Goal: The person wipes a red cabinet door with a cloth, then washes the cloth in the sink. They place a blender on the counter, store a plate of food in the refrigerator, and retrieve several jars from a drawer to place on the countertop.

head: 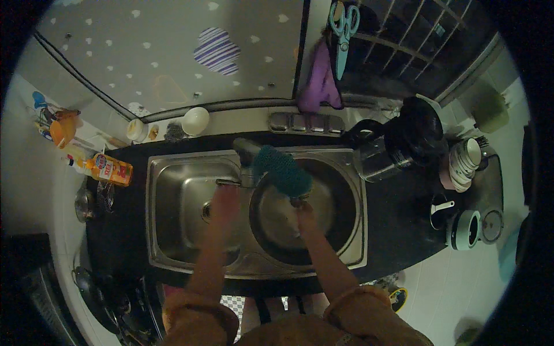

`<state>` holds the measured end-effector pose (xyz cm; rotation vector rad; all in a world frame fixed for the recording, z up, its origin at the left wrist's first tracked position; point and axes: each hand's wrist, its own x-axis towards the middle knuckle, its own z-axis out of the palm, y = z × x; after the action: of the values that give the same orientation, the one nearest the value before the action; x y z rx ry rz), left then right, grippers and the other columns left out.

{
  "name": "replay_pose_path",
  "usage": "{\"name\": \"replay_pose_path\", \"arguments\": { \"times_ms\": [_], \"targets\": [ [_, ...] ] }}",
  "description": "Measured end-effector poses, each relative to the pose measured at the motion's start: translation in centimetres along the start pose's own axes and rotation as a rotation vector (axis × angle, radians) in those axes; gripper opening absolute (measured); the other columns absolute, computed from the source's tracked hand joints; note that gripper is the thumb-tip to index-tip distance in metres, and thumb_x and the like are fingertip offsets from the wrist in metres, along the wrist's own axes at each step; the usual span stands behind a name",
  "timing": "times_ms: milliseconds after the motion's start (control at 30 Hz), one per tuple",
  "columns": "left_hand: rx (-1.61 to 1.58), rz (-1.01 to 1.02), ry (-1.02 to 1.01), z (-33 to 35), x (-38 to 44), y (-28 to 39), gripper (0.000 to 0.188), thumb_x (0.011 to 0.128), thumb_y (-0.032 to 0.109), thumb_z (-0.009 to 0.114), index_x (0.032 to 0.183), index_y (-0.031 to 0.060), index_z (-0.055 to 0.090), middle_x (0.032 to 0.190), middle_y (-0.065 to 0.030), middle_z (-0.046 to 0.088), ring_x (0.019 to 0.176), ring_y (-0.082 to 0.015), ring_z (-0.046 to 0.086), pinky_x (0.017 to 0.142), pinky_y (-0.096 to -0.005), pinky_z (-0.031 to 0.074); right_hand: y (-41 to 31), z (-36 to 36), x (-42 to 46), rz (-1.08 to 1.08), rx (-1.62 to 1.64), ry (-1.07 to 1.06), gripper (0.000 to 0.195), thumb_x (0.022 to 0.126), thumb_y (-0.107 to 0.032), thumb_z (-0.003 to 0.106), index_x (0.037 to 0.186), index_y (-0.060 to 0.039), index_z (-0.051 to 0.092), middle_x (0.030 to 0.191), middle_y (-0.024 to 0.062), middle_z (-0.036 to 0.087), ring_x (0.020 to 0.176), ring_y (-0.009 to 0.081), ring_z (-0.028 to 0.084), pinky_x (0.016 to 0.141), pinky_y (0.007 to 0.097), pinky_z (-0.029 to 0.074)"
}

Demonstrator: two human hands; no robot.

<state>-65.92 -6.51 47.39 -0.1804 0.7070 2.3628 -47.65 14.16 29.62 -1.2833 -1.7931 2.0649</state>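
Observation:
My left hand (228, 200), blurred, reaches over the divider of a steel double sink (173, 261) and is at the metal faucet lever (228, 182); whether its fingers close around the lever is unclear. In my right hand (304, 216) is the lower end of a teal textured scrubbing cloth (283, 172), held above the round right basin (331, 216). The cloth hides part of the faucet (247, 149). The round basin has a dark wall and a paler bottom; I cannot tell whether a pan lies inside it.
An orange dish-soap bottle (113, 169) stands left of the sink. A dark-lidded clear jug (381, 158), stacked bowls (463, 166) and a pale green container (465, 231) are on the right. A white bowl (195, 121) and a metal compartment tray (306, 123) line the back ledge. Scissors (344, 41) hang above.

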Motion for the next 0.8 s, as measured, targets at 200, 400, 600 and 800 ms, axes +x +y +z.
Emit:
{"name": "replay_pose_path", "arguments": {
  "times_ms": [200, 400, 600, 800],
  "targets": [
    [1.293, 0.067, -0.041, -2.7, -6.7, -13.4, 0.05, 0.076, 0.016, 0.065, 0.12, 0.0021, 0.048, 0.121, -0.0136, 0.053, 0.11, -0.0284, 0.052, 0.096, -0.0432, 0.041, -6.7, 1.9, -6.2, 0.071, -0.115, 0.006, 0.033, 0.085, -0.031, 0.058, 0.104, -0.0044, 0.058, 0.097, 0.0109, 0.06, 0.08, 0.0239, 0.058, 0.067, 0.0369, 0.048],
    [1.585, -0.183, 0.115, -1.9, -6.8, -15.6, 0.056, 0.067, 0.014, 0.073, 0.118, 0.0014, 0.052, 0.111, -0.0173, 0.058, 0.098, -0.0298, 0.059, 0.085, -0.0415, 0.048, -11.3, 0.4, -10.2, 0.308, 0.372, -0.048, 0.036, 0.087, -0.029, 0.06, 0.113, -0.0042, 0.052, 0.108, 0.0089, 0.057, 0.096, 0.0226, 0.057, 0.081, 0.0427, 0.049],
    [0.705, 0.009, 0.377, -5.7, -6.1, -20.8, 0.043, 0.072, 0.007, 0.069, 0.111, 0.0005, 0.053, 0.098, -0.0126, 0.059, 0.081, -0.0229, 0.061, 0.069, -0.033, 0.051, -3.5, 0.7, -7.2, 0.487, 0.794, -0.009, 0.038, 0.091, -0.03, 0.054, 0.118, -0.0037, 0.05, 0.112, 0.0121, 0.055, 0.101, 0.0278, 0.055, 0.085, 0.0437, 0.049],
    [0.613, 0.112, 0.399, 0.3, -7.0, -21.1, 0.043, 0.081, 0.019, 0.07, 0.114, 0.0029, 0.048, 0.1, -0.0096, 0.056, 0.087, -0.0182, 0.057, 0.071, -0.0316, 0.049, -6.1, 1.1, -8.4, 0.545, 1.123, 0.079, 0.033, 0.093, -0.026, 0.045, 0.115, -0.0017, 0.051, 0.109, 0.0123, 0.055, 0.099, 0.0273, 0.055, 0.08, 0.0423, 0.05]
  ]
}}
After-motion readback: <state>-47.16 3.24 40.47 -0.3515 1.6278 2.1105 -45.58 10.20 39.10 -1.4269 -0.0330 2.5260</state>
